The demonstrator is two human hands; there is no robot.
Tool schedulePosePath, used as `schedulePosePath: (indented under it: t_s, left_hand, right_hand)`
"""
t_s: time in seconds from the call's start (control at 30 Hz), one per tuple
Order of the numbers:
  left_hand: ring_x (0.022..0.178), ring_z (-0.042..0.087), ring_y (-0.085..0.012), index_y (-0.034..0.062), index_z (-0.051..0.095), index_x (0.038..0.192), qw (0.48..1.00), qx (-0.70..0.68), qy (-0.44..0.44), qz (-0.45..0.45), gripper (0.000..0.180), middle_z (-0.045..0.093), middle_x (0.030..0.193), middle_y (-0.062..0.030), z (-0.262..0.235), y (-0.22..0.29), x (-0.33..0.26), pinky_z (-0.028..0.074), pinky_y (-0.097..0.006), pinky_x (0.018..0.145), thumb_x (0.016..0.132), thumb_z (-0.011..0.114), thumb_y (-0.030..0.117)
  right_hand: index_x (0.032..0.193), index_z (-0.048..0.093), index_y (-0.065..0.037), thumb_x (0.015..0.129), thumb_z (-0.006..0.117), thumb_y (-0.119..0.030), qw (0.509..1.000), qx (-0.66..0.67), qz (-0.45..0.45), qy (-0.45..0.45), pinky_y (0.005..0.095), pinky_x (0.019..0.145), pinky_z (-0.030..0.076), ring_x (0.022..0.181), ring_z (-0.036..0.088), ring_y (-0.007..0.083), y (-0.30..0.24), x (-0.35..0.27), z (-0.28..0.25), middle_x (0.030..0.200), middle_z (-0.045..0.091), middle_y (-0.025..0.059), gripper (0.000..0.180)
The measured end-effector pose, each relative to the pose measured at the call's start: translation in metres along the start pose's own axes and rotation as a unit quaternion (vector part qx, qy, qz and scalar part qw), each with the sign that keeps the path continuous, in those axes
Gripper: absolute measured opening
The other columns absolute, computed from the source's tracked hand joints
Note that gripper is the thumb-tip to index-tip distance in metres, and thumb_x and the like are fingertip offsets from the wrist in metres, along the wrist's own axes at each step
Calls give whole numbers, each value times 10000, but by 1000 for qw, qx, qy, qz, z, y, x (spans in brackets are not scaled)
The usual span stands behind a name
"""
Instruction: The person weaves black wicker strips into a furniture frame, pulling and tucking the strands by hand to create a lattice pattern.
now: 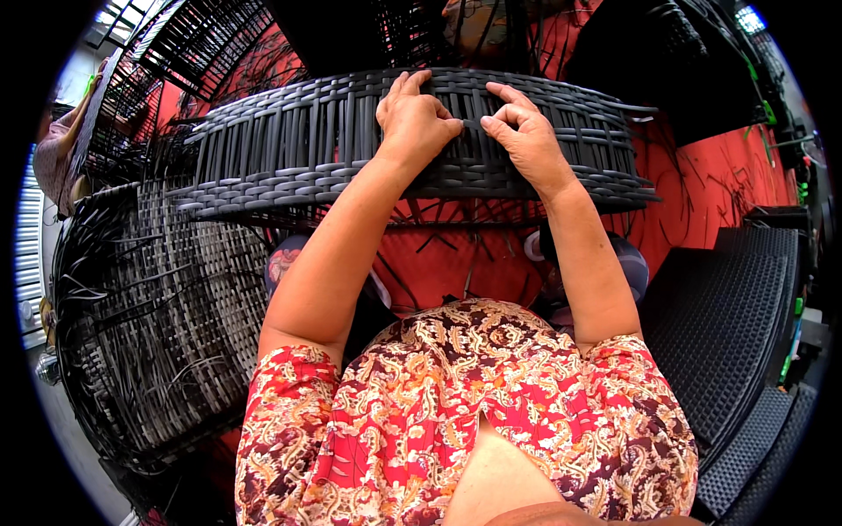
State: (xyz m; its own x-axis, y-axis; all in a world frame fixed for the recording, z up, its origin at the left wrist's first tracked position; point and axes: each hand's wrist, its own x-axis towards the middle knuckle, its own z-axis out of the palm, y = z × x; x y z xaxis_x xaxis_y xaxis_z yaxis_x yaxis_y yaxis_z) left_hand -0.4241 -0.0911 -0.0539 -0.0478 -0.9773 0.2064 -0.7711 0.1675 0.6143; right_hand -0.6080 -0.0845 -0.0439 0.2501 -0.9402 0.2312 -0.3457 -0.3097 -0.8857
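Note:
A long curved panel of woven dark grey wicker lies across in front of me, with dense weaving along its top and bottom edges and upright strands between. My left hand rests on its middle, fingertips at the top edge. The left thumb and a bent finger pinch a dark flat strand. Just to the right, my right hand pinches at the same row of strands between thumb and finger, its index finger raised toward the top edge. The two thumb tips are a short gap apart. The strand is mostly hidden by my fingers.
A large unfinished woven piece with loose ends stands at the left. Stacked black woven panels lie at the right. Strand scraps litter the red floor. More black frames stand at the back, and a person's sleeve shows far left.

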Motion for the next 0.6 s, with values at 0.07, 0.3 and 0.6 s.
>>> schedulePosePath:
  t_s: [0.07, 0.3, 0.6]
  left_hand:
    - [1336, 246, -297, 143, 727, 698, 1000, -2, -2, 3, 163, 434, 1361, -84, 1, -1, 0, 184, -432, 1060, 596, 750, 268]
    - [1365, 157, -330, 186, 737, 764, 996, -44, -73, -15, 175, 383, 1409, -66, -5, 1, 1, 82, -490, 1080, 624, 716, 290]
    - [1384, 69, -346, 194, 739, 773, 982, -131, -139, -12, 190, 338, 1441, -76, -14, -2, 2, -16, -508, 1088, 605, 651, 177]
  right_hand:
    - [727, 619, -14, 794, 660, -164, 1000, -3, -2, 2, 378, 1030, 288, 1258, 383, 280, 0, 0, 1, 1297, 491, 148, 169]
    - [736, 615, -8, 803, 644, -182, 1000, -21, -12, 0, 378, 1024, 295, 1258, 384, 283, 4, 1, 2, 1297, 492, 145, 189]
    - [750, 608, -3, 812, 614, -147, 1000, -10, 11, 25, 355, 999, 326, 1197, 438, 274, 5, 1, 1, 1274, 510, 137, 157]
